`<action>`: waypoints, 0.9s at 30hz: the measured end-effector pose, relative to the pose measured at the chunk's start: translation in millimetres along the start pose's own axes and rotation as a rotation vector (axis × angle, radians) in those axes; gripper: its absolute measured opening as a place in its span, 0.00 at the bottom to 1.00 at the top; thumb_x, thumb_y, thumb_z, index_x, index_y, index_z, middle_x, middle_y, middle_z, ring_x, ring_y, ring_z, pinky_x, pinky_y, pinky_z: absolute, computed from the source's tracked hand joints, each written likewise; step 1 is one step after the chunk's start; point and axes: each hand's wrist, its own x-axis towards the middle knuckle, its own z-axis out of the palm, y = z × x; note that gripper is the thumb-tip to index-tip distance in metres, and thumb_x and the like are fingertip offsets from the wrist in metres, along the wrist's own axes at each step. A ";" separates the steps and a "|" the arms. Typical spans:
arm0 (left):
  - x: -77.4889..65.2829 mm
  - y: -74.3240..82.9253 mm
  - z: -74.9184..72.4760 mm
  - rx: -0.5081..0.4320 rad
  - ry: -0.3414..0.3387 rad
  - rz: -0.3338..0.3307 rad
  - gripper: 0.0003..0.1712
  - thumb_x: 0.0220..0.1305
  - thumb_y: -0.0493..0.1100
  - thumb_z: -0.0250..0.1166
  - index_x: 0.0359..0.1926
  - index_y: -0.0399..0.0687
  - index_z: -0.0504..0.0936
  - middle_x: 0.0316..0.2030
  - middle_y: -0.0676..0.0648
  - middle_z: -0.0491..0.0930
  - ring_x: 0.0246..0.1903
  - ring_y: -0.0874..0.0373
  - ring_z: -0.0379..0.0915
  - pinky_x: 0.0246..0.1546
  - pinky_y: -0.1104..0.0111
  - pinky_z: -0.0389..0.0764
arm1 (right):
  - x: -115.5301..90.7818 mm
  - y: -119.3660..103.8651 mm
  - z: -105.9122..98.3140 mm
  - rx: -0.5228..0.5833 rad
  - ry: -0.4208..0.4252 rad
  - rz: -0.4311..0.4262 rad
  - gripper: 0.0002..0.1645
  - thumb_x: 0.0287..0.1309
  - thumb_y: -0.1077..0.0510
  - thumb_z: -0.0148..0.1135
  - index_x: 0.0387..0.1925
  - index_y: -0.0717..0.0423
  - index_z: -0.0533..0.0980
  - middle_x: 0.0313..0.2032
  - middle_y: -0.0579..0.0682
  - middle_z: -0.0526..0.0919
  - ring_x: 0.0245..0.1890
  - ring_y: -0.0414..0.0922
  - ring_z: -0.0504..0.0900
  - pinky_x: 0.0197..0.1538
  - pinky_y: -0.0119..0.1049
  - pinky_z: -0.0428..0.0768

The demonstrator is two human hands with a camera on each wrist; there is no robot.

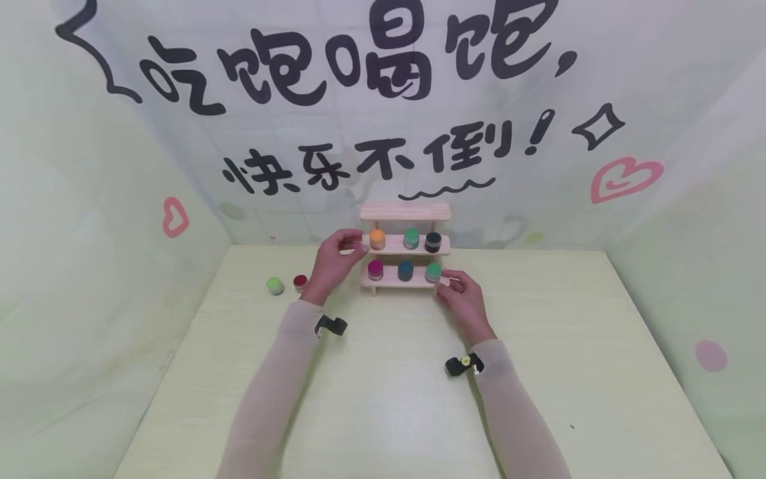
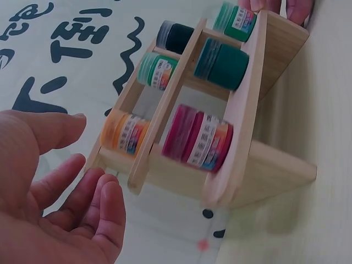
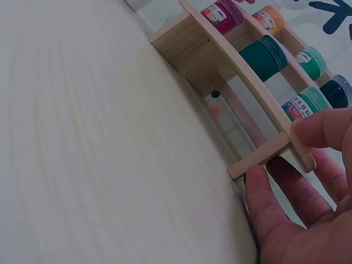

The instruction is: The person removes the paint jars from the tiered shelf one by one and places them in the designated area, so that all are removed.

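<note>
A wooden three-tier rack (image 1: pixel 405 211) stands at the back of the table. Its middle shelf bears an orange paint jar (image 1: pixel 377 239), a green one (image 1: pixel 411 238) and a black one (image 1: pixel 433 242). Along the lowest shelf sit a magenta jar (image 1: pixel 375 269), a dark teal jar (image 1: pixel 405 270) and another green jar (image 1: pixel 433 272). My left hand (image 2: pixel 60 187), fingers loosely bent and holding nothing, is beside the orange jar at the rack's left end. With thumb and fingers, my right hand (image 3: pixel 308 203) grips the right end of the lowest shelf, close by its green jar.
Left of the rack, a light green jar (image 1: pixel 274 286) and a dark red jar (image 1: pixel 300 283) stand on the pale table (image 1: pixel 383 399), the red one near my left wrist. A printed cloth backdrop (image 1: pixel 287 219) hangs just behind the rack, with more cloth along both sides.
</note>
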 end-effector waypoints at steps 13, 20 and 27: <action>10.4 3.6 27.7 0.012 0.010 -0.007 0.29 0.66 0.48 0.75 0.65 0.49 0.79 0.52 0.46 0.83 0.54 0.50 0.79 0.61 0.54 0.81 | 1.0 0.3 1.4 0.002 -0.008 -0.009 0.22 0.68 0.63 0.68 0.62 0.54 0.79 0.47 0.55 0.90 0.42 0.40 0.88 0.48 0.28 0.88; 16.5 1.6 35.1 0.069 0.032 -0.014 0.27 0.66 0.47 0.74 0.65 0.50 0.80 0.49 0.46 0.82 0.51 0.51 0.77 0.56 0.57 0.81 | 2.2 2.1 0.1 -0.021 -0.005 -0.011 0.22 0.69 0.61 0.68 0.63 0.53 0.78 0.51 0.59 0.89 0.44 0.41 0.88 0.49 0.28 0.88; 13.1 5.5 33.5 0.065 0.022 -0.047 0.26 0.67 0.49 0.75 0.63 0.52 0.81 0.49 0.48 0.82 0.52 0.52 0.77 0.57 0.57 0.81 | 2.3 2.7 -0.6 0.000 -0.003 -0.013 0.22 0.68 0.61 0.68 0.62 0.54 0.78 0.50 0.59 0.89 0.44 0.41 0.89 0.50 0.28 0.88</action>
